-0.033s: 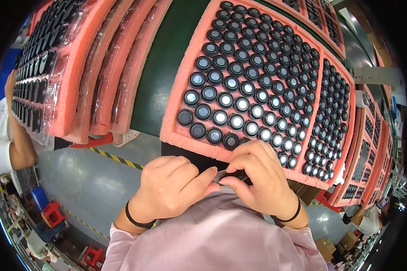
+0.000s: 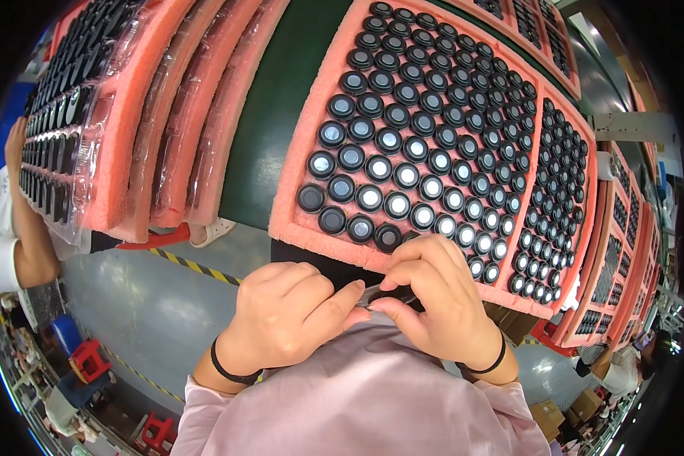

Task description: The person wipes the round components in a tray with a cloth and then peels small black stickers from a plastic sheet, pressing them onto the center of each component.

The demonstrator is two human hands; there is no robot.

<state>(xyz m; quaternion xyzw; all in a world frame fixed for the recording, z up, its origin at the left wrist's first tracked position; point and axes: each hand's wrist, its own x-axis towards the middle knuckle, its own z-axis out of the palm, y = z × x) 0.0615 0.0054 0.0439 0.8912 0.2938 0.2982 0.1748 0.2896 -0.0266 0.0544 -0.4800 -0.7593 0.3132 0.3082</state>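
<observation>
My left hand [image 2: 285, 315] is closed, its thumb and index finger pinched together in front of my body. Facing it, my right hand [image 2: 441, 300] curls its fingers in, thumb and index tips near the left ones. Between the fingertips shows a small dark piece [image 2: 397, 293] with a shiny, see-through bit beside it; most of it is hidden and I cannot tell its kind. Just beyond my hands lies a pink foam tray [image 2: 289, 216] with many round black pieces [image 2: 397, 204] in rows, each with a grey or white disc on top.
The tray rests on a dark green work surface [image 2: 262, 152]. At left, more pink foam trays [image 2: 129, 182] lie overlapped with clear plastic sheets. A co-worker's arm [image 2: 34, 235] reaches to them. Further trays [image 2: 596, 281] stand at right. Red stools [image 2: 90, 361] are on the grey floor.
</observation>
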